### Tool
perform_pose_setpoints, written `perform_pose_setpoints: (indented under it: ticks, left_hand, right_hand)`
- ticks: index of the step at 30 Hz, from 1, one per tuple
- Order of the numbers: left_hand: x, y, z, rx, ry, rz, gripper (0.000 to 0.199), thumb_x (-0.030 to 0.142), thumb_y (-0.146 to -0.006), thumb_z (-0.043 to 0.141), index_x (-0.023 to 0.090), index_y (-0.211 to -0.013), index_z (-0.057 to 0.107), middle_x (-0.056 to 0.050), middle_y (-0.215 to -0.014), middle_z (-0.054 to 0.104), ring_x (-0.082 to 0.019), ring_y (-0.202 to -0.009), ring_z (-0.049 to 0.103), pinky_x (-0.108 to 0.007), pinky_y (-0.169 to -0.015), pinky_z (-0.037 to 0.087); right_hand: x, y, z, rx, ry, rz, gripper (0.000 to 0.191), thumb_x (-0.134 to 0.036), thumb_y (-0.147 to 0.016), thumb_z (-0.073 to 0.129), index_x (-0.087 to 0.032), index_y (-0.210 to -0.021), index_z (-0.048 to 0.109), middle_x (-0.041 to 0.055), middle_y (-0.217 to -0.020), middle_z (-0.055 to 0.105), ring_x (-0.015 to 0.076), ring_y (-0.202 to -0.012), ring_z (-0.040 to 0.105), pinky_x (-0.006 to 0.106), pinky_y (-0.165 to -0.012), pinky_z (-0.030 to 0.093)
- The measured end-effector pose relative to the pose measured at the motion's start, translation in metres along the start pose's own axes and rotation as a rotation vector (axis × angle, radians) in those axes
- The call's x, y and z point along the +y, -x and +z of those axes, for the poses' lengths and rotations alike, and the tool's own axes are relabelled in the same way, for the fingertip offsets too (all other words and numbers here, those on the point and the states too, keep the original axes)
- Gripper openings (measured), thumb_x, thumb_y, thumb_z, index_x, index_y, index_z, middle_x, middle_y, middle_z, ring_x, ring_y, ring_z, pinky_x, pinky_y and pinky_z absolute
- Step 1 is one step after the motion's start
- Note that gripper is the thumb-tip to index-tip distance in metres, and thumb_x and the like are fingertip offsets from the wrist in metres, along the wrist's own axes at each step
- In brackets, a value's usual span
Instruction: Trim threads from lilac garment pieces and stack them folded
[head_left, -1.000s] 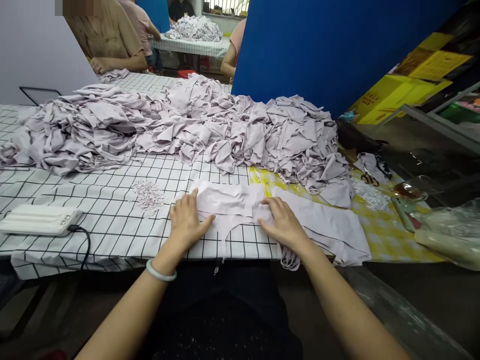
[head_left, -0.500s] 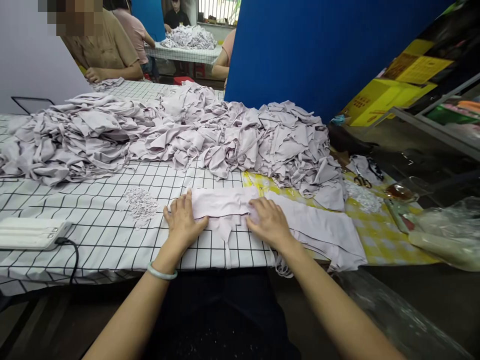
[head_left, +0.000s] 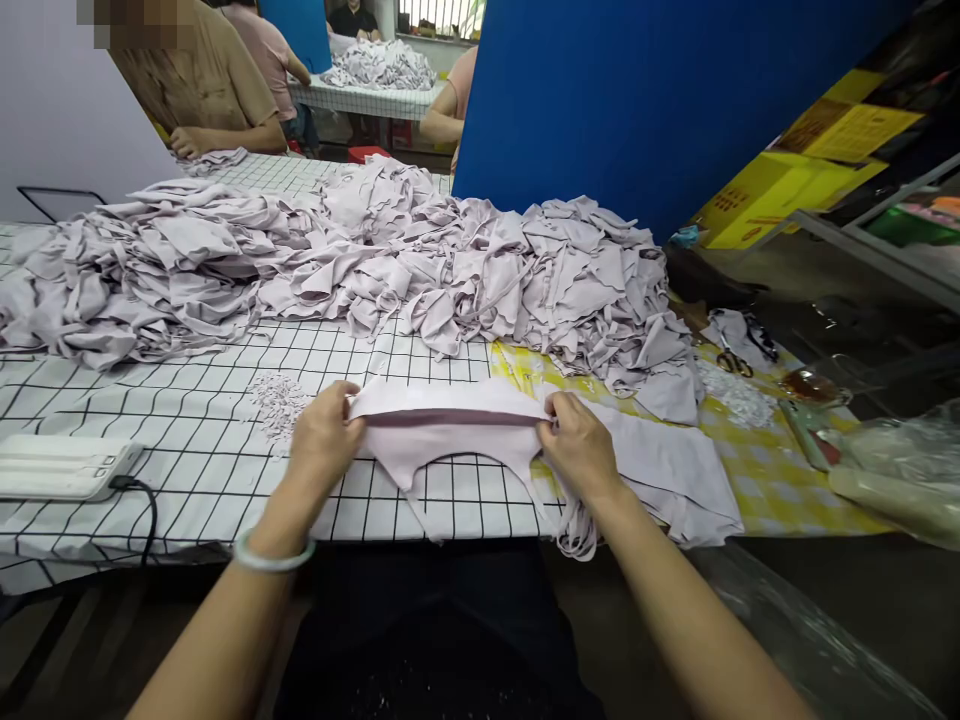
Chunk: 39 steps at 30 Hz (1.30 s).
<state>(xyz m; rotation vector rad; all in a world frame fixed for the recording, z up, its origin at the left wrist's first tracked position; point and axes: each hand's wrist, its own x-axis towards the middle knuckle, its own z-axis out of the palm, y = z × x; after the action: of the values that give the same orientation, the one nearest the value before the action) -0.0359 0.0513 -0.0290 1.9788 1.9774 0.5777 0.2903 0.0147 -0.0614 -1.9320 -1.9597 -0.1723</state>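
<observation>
A pale lilac cloth piece (head_left: 450, 440) is stretched sideways between my two hands, low over the checked table. My left hand (head_left: 326, 430) pinches its left end, and my right hand (head_left: 574, 440) pinches the right end. The piece has a curved lower edge, with thin straps hanging towards the table's front edge. Beside my right hand lies a flat stack of similar cloth (head_left: 667, 470). Behind the piece spreads a large heap of lilac cloth (head_left: 420, 260).
Small scraps (head_left: 277, 405) lie left of my left hand, near a white power bank (head_left: 67, 468) with a cable. Scissors (head_left: 731, 362) and more scraps (head_left: 739, 395) are at the right. A blue panel (head_left: 637, 100) stands behind the heap. A person (head_left: 217, 85) sits across the table.
Both hands have moved apart and closed on the cloth's ends. The cloth, earlier flat and narrower under my fingers, is now spread wider with its curved edge showing.
</observation>
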Motion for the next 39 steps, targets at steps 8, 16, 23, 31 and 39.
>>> perform_pose_setpoints:
  ticks: [8, 16, 23, 31, 39]
  left_hand:
    - [-0.039, 0.028, -0.032, -0.337, 0.088, 0.075, 0.052, 0.033, -0.074, 0.065, 0.017, -0.123, 0.059, -0.008, -0.102, 0.068, -0.025, -0.091, 0.064, -0.036, -0.077, 0.051]
    - [-0.021, -0.026, -0.008, -0.242, 0.068, 0.001, 0.049, 0.024, -0.086, 0.052, 0.013, -0.133, 0.052, -0.007, -0.09, 0.066, -0.023, -0.085, 0.064, -0.038, -0.082, 0.051]
    - [-0.015, 0.017, 0.022, 0.125, -0.067, 0.222, 0.054, 0.034, -0.091, 0.055, 0.015, -0.141, 0.044, -0.022, -0.146, 0.045, -0.037, -0.14, 0.037, -0.054, -0.114, 0.033]
    - [-0.01, 0.04, 0.038, -0.22, -0.17, 0.266, 0.065, 0.049, -0.095, 0.048, 0.028, -0.154, 0.03, -0.01, -0.162, 0.033, -0.035, -0.152, 0.021, -0.066, -0.12, 0.009]
    - [-0.026, -0.013, 0.023, -0.094, -0.286, 0.147, 0.054, 0.037, -0.101, 0.028, 0.018, -0.149, 0.042, -0.012, -0.154, 0.046, -0.033, -0.15, 0.027, -0.064, -0.121, 0.009]
  right_hand:
    - [-0.004, 0.012, -0.032, -0.477, -0.334, 0.037, 0.01, -0.029, -0.082, 0.056, -0.024, -0.09, 0.06, 0.0034, -0.091, 0.066, 0.0213, -0.079, 0.06, 0.032, -0.07, 0.046]
    - [-0.038, -0.046, 0.014, -0.361, -0.341, 0.194, 0.019, -0.038, -0.083, 0.059, -0.023, -0.073, 0.052, 0.0028, -0.077, 0.063, 0.0204, -0.072, 0.057, 0.031, -0.065, 0.041]
    - [0.005, -0.039, 0.016, -0.083, -0.271, 0.145, 0.013, -0.028, -0.084, 0.052, -0.021, -0.095, 0.057, 0.0078, -0.089, 0.065, 0.0237, -0.08, 0.059, 0.037, -0.077, 0.044]
    - [-0.019, -0.032, 0.019, -0.154, 0.078, 0.09, 0.025, -0.026, -0.092, 0.049, -0.016, -0.109, 0.065, 0.0194, -0.116, 0.067, 0.0371, -0.111, 0.057, 0.054, -0.094, 0.042]
    - [-0.03, 0.0, 0.027, -0.313, -0.045, -0.109, 0.056, -0.037, -0.102, 0.028, -0.016, -0.153, 0.037, 0.0126, -0.161, 0.035, 0.0304, -0.15, 0.029, 0.055, -0.119, 0.026]
